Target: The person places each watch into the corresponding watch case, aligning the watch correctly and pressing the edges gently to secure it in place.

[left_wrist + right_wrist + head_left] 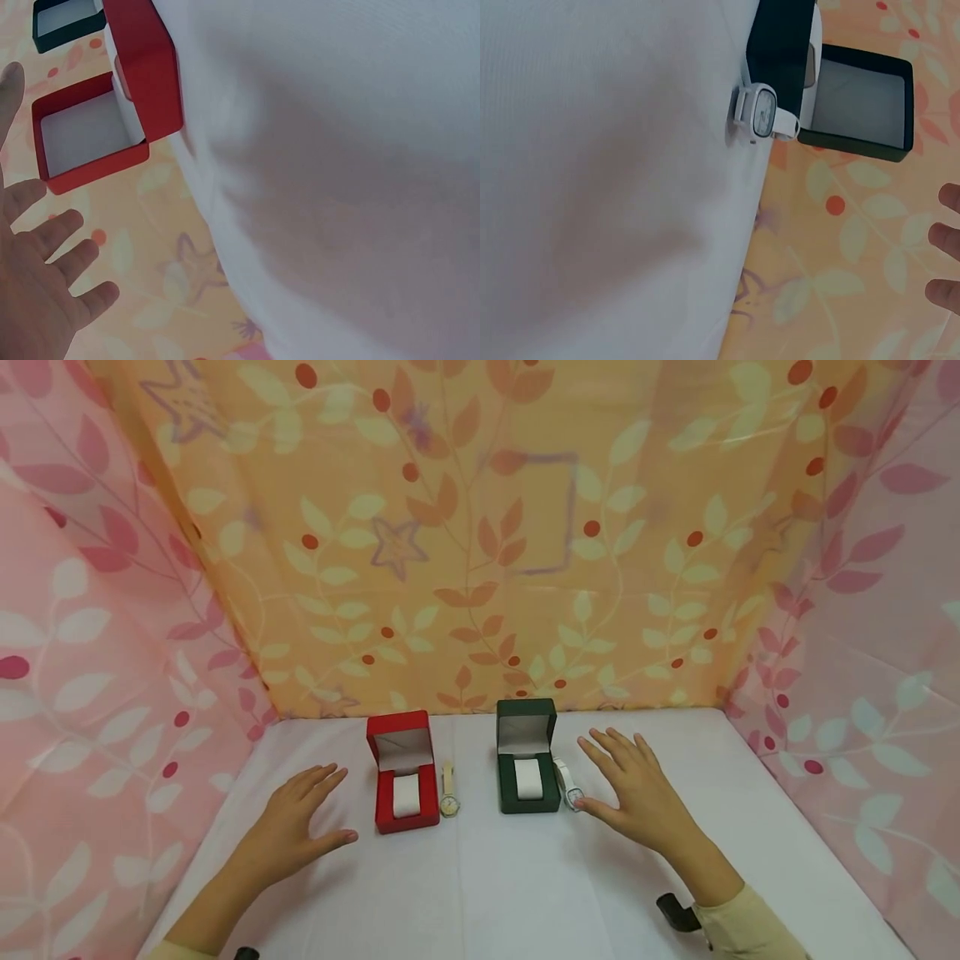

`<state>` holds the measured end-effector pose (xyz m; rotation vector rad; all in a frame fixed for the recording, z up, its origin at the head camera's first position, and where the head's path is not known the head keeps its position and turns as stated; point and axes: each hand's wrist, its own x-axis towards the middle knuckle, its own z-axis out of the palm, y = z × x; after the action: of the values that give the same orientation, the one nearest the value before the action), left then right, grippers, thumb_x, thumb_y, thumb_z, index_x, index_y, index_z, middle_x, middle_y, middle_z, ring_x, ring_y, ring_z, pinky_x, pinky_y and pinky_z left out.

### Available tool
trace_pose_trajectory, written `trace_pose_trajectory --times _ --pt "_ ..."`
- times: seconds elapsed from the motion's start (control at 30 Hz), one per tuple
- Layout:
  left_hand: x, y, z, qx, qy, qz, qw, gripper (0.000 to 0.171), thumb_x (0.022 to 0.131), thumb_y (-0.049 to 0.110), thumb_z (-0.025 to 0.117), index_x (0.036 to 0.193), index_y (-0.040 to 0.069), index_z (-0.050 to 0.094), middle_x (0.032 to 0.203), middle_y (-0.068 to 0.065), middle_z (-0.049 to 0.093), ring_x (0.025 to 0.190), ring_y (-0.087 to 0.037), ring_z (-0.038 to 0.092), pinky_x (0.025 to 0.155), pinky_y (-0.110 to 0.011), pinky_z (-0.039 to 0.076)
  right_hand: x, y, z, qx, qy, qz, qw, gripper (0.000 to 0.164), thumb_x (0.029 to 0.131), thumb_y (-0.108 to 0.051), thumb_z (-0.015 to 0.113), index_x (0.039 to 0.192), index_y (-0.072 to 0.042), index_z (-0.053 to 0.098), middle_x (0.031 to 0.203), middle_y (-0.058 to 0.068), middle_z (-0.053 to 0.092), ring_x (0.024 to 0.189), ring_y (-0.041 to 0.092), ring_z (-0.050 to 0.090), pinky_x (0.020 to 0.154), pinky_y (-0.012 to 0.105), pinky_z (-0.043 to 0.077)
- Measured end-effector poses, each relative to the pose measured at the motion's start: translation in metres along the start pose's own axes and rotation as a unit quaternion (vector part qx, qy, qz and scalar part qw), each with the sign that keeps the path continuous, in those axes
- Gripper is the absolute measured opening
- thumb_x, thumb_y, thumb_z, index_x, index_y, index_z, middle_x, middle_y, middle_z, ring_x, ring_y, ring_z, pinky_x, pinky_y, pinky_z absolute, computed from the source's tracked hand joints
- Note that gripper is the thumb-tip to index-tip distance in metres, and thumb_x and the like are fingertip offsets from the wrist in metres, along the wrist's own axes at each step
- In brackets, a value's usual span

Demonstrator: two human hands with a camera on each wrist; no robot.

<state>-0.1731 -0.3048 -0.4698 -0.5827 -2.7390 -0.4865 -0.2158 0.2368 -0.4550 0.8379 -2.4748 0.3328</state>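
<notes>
On the white-covered table a red watch box point(407, 772) stands with its lid raised and a white cushion point(407, 795) inside. Just right of it lies a watch with a pale yellow strap point(448, 789). A dark green watch box point(528, 758), lid also up, holds another white cushion point(528, 778). Against its right side is a white-strapped watch point(567, 784), seen closer in the right wrist view point(763, 112). My left hand point(296, 822) hovers left of the red box, fingers spread and holding nothing. My right hand point(637, 789) is spread beside the white watch, its thumb tip overlapping the dial in the head view.
A yellow leaf-patterned cloth point(465, 527) hangs behind the table point(480, 893). Pink patterned cloths point(97, 635) close in both sides. Black straps point(678, 912) show near both wrists.
</notes>
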Motion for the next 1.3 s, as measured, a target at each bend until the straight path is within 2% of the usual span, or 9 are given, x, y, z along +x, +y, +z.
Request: trace_pose_trajectory --times 0.17,0.37,0.8,1.3 --pt "0.006 0.005 0.004 -0.008 0.000 0.008 0.9999 0.092 0.079 0.062 0.080 0.153 0.017 0.049 0.153 -0.014 0.050 0.142 -0.038 0.039 0.110 -0.068 0.031 0.001 -0.003 0.005 0.007 0.009 -0.007 1.000 0.089 0.084 -0.055 0.078 0.157 -0.018 0.043 0.156 0.014 0.048 0.144 0.042 0.040 0.123 0.063 0.016" --pt "0.013 0.007 0.009 -0.016 -0.005 0.010 0.9998 0.089 0.081 0.061 0.079 0.152 0.017 0.049 0.153 -0.013 0.050 0.141 -0.037 0.040 0.111 -0.067 0.031 0.003 -0.009 0.011 0.015 0.008 -0.012 1.000 0.084 0.088 -0.056 0.073 0.157 -0.017 0.043 0.155 0.013 0.049 0.145 0.039 0.040 0.124 0.063 0.012" --pt "0.020 0.012 0.021 -0.024 -0.014 0.014 0.9995 0.086 0.080 0.056 0.082 0.150 0.016 0.052 0.150 -0.012 0.053 0.138 -0.036 0.043 0.109 -0.067 0.033 0.010 -0.024 0.024 0.043 -0.003 0.004 0.999 0.084 0.088 -0.054 0.075 0.154 -0.012 0.046 0.153 0.008 0.050 0.144 0.034 0.041 0.121 0.063 0.022" --pt "0.031 0.016 0.027 -0.024 -0.033 0.001 0.9992 0.081 0.082 0.049 0.084 0.147 0.011 0.055 0.148 -0.009 0.055 0.134 -0.036 0.047 0.106 -0.067 0.039 0.017 -0.036 0.036 0.070 0.003 -0.015 0.997 0.076 0.090 -0.055 0.073 0.148 -0.010 0.053 0.146 0.006 0.056 0.139 0.032 0.048 0.118 0.062 0.029"
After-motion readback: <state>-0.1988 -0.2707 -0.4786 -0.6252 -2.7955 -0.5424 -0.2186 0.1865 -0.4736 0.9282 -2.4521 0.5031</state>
